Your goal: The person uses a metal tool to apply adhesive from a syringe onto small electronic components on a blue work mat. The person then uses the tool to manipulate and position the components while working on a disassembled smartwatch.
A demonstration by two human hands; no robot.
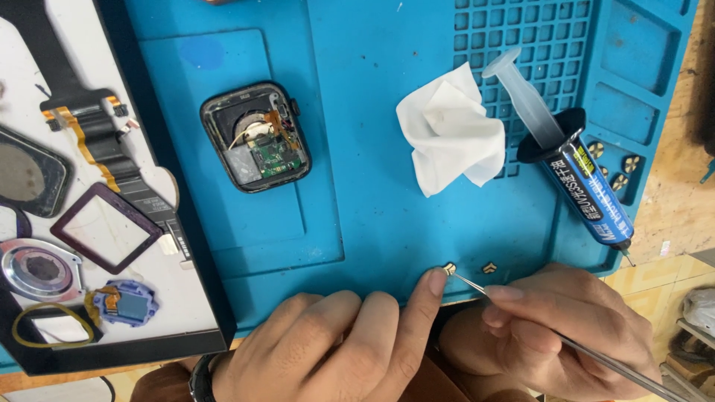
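My left hand (pixel 335 342) rests at the near edge of the blue work mat (pixel 372 208), its index fingertip pressing beside a tiny gold-coloured part (pixel 449 269). My right hand (pixel 558 320) holds thin metal tweezers (pixel 477 286) whose tips meet that part. A second small gold part (pixel 489 267) lies just to the right. An opened smartwatch body (pixel 255 136) with exposed circuit board lies on the mat's left half, away from both hands.
A crumpled white wipe (pixel 450 130) and a blue syringe tube (pixel 573 167) lie on the mat's right side, with several small gold parts (pixel 614 167) beside it. At left, a white tray (pixel 104 208) holds watch parts, a flex cable and a frame.
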